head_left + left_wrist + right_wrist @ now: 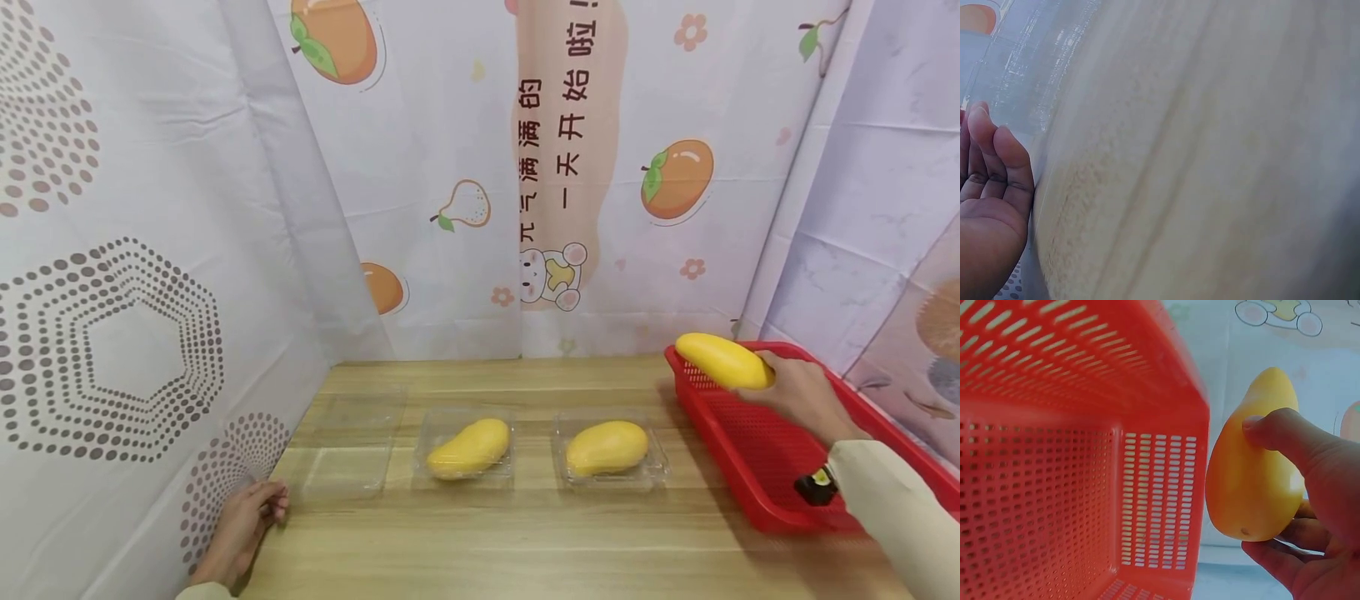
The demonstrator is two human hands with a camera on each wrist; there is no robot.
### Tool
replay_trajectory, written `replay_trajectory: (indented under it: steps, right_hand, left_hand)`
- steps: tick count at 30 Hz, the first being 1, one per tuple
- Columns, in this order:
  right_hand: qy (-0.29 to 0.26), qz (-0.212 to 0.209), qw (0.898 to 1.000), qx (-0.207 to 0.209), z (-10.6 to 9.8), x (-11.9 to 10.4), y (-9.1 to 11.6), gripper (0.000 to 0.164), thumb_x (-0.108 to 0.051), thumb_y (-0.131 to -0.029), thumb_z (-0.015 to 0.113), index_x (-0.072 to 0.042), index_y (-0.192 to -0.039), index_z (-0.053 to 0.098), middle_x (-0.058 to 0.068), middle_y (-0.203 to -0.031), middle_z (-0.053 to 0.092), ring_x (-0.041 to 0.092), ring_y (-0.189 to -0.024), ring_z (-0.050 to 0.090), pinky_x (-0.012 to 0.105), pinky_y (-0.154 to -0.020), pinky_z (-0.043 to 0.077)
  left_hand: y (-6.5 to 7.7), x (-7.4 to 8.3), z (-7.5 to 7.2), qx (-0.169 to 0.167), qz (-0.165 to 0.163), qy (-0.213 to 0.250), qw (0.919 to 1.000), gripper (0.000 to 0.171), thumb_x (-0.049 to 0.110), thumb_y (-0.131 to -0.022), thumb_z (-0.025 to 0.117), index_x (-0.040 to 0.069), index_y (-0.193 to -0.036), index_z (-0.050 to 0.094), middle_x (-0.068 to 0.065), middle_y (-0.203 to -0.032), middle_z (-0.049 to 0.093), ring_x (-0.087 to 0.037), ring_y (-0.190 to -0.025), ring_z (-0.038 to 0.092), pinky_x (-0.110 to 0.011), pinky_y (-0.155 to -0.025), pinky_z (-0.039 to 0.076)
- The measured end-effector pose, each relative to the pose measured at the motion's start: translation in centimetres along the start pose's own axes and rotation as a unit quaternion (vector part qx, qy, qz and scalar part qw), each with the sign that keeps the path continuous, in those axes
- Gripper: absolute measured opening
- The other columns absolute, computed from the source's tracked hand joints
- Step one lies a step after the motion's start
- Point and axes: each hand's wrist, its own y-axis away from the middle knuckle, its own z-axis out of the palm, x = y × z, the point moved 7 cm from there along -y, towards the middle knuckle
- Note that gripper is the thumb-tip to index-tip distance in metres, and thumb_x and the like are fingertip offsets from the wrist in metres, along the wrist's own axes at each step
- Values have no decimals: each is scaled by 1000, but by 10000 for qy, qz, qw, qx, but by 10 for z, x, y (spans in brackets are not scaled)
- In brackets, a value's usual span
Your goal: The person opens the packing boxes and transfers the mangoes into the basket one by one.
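Note:
My right hand (pixel 798 396) grips a yellow mango (pixel 723 360) above the far left part of a red plastic basket (pixel 720 450). In the right wrist view, the thumb lies across the mango (pixel 1254 469) and the fingers curl under it, beside the basket wall. My left hand (pixel 243 525) rests at the left edge of the wooden table, fingers loosely bent, holding nothing. Near its fingertips sits a clear plastic box (pixel 348 471) with its lid opened back. Two more clear boxes hold one mango each, a middle mango (pixel 469 448) and a right mango (pixel 607 447).
The three boxes stand in a row on the wooden table (pixel 487 550). Printed curtains (pixel 450 125) hang behind it and at both sides. The red basket takes up the table's right side, its perforated bottom showing.

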Motion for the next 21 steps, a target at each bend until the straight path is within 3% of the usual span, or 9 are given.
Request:
replay_trajectory:
  steps: [13, 21]
  right_hand:
    - [37, 498, 9981, -348, -5, 30, 9, 68, -31, -83, 85, 17, -120, 54, 8, -79, 58, 27, -71, 52, 35, -59, 41]
    - [103, 481, 9985, -238, -6, 43, 16, 58, -30, -85, 83, 17, -109, 57, 3, -70, 51, 23, -65, 47, 35, -58, 36]
  left_hand:
    - [-2, 1, 1, 38, -43, 62, 10000, 22, 11, -106, 49, -4, -103, 64, -3, -86, 64, -14, -77, 62, -29, -68, 56]
    - [0, 0, 0, 4, 31, 156, 9999, 22, 10, -106, 49, -3, -99, 65, -4, -84, 65, -13, -75, 62, -27, -68, 56]
